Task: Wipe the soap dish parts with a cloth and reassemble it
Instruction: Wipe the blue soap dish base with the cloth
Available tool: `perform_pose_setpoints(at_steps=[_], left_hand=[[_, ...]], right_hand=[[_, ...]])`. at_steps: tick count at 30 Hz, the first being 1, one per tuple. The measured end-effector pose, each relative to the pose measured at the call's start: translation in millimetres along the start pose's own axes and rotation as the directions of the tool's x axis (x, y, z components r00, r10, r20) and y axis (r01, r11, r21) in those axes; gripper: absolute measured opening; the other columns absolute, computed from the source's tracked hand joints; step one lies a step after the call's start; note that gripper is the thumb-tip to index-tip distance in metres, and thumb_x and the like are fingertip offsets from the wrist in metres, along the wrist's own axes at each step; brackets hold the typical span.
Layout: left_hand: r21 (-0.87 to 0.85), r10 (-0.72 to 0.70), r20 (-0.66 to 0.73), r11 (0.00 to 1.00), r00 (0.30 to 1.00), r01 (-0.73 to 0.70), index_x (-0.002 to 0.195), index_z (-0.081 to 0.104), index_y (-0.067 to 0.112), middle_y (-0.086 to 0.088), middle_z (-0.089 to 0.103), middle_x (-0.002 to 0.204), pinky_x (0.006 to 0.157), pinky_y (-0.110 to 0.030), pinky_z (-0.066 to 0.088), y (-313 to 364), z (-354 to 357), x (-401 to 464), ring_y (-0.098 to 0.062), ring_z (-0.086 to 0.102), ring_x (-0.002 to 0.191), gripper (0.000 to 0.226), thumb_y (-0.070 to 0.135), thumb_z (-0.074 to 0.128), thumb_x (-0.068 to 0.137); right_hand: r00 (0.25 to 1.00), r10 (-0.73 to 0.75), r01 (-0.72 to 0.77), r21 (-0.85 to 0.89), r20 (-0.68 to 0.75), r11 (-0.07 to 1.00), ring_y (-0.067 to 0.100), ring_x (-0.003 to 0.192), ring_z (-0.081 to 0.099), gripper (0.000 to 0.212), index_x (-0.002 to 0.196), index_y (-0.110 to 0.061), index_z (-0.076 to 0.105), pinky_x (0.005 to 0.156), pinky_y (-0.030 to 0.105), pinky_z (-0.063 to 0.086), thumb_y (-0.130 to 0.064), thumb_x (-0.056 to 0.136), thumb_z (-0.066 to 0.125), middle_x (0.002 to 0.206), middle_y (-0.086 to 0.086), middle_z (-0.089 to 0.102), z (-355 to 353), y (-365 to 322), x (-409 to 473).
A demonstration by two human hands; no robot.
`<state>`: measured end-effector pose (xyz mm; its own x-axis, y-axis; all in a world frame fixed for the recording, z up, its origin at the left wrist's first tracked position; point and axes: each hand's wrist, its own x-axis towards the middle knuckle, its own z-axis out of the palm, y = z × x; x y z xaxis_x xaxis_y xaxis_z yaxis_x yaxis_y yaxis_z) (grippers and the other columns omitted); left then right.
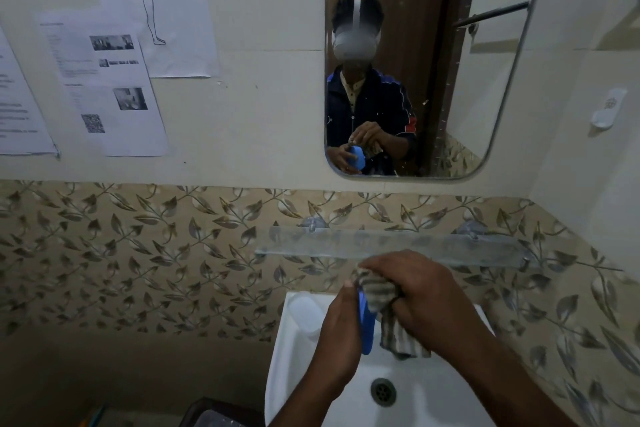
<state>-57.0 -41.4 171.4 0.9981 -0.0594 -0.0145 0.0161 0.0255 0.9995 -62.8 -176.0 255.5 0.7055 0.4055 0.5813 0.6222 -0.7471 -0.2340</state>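
Over the white sink (298, 329) my left hand (341, 333) grips a blue soap dish part (367, 326), held on edge so only its thin side shows. My right hand (426, 302) holds a striped grey cloth (379, 291) bunched against the upper end of the blue part; the rest of the cloth hangs down below my hand. The face of the part under the cloth is hidden. The mirror (415, 55) shows both hands together on the blue part.
A glass shelf (398, 246) on suction cups runs across the wall just beyond my hands. The sink drain (383, 391) lies below them. Printed sheets (104, 87) hang on the wall at left. A dark container (214, 416) sits low left of the sink.
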Motion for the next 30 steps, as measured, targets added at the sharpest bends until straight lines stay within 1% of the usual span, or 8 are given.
perform_pose_setpoints(at_steps=[3,5,7,10,15,21,26,30], left_hand=[[-0.152,-0.084,-0.049,0.986,0.995,0.076,0.124,0.062,0.015,-0.011,0.068,0.116,0.088,-0.035,0.051,9,10,5,-0.022,0.065,0.095,0.054,0.051,0.03,0.099],[-0.234,-0.121,-0.053,0.966,0.991,0.105,0.118,0.062,0.004,-0.017,0.065,0.107,0.079,-0.019,0.051,13,12,10,-0.031,0.062,0.098,0.067,0.057,0.033,0.089],[-0.184,-0.095,-0.047,0.979,0.994,0.085,0.102,0.06,-0.001,-0.013,0.061,0.092,0.069,-0.008,0.046,10,6,9,-0.026,0.059,0.088,0.054,0.043,0.03,0.101],[-0.108,-0.059,-0.008,0.993,0.998,0.058,0.103,0.068,0.023,0.009,0.071,0.094,0.077,-0.021,0.051,5,1,6,-0.008,0.067,0.087,0.041,0.045,0.033,0.104],[-0.234,-0.039,0.058,0.971,0.998,0.052,0.116,0.069,0.036,-0.007,0.072,0.117,0.093,-0.051,0.056,9,-4,0,-0.027,0.069,0.106,0.05,0.065,0.048,0.081],[-0.455,-0.097,0.152,0.877,0.984,0.157,0.11,0.076,0.029,-0.01,0.075,0.113,0.084,-0.056,0.058,9,-12,-3,-0.036,0.071,0.101,0.04,0.051,0.049,0.09],[-0.593,-0.094,0.193,0.782,0.977,0.192,0.109,0.078,0.02,-0.019,0.072,0.118,0.086,-0.055,0.058,3,-25,3,-0.035,0.072,0.101,0.055,0.058,0.047,0.086],[-0.601,-0.07,0.069,0.793,0.995,0.098,0.126,0.068,0.015,-0.023,0.07,0.119,0.084,-0.055,0.059,-2,-31,11,-0.039,0.07,0.103,0.06,0.059,0.046,0.09]], right_hand=[[0.985,0.145,-0.14,0.06,-0.088,0.988,0.019,0.093,0.067,0.044,0.108,-0.007,0.072,0.09,0.021,0.046,0.009,0.066,0.068,0.101,0.006,0.074,-6,3,6],[0.992,0.104,-0.099,0.075,-0.071,0.992,0.013,0.093,0.067,0.045,0.108,-0.007,0.072,0.091,0.022,0.05,0.004,0.065,0.063,0.101,0.003,0.074,-2,-6,4],[0.999,0.035,-0.033,0.11,-0.021,0.993,0.007,0.094,0.064,0.05,0.106,-0.011,0.073,0.093,0.012,0.045,0.003,0.06,0.059,0.099,-0.001,0.074,6,-18,-6],[0.995,0.086,-0.077,0.145,-0.055,0.986,0.008,0.091,0.065,0.046,0.104,-0.01,0.073,0.088,0.004,0.04,0.006,0.064,0.06,0.098,0.0,0.074,2,-9,1],[0.941,0.337,-0.324,0.216,-0.028,0.921,0.004,0.089,0.065,0.043,0.101,-0.026,0.073,0.081,0.017,0.051,0.005,0.073,0.061,0.095,-0.011,0.073,-4,29,15],[0.978,0.209,-0.191,0.38,-0.005,0.905,-0.007,0.096,0.064,0.055,0.101,-0.034,0.072,0.081,0.004,0.045,0.008,0.069,0.057,0.097,-0.024,0.071,-5,24,16],[0.941,0.339,-0.313,0.413,0.011,0.855,-0.007,0.094,0.064,0.036,0.099,-0.032,0.072,0.082,0.011,0.049,-0.002,0.08,0.069,0.097,-0.019,0.072,3,35,6],[0.919,0.394,-0.342,0.501,0.003,0.795,-0.007,0.089,0.066,0.035,0.094,-0.042,0.071,0.076,0.008,0.05,-0.01,0.08,0.074,0.094,-0.024,0.073,23,25,-18]])
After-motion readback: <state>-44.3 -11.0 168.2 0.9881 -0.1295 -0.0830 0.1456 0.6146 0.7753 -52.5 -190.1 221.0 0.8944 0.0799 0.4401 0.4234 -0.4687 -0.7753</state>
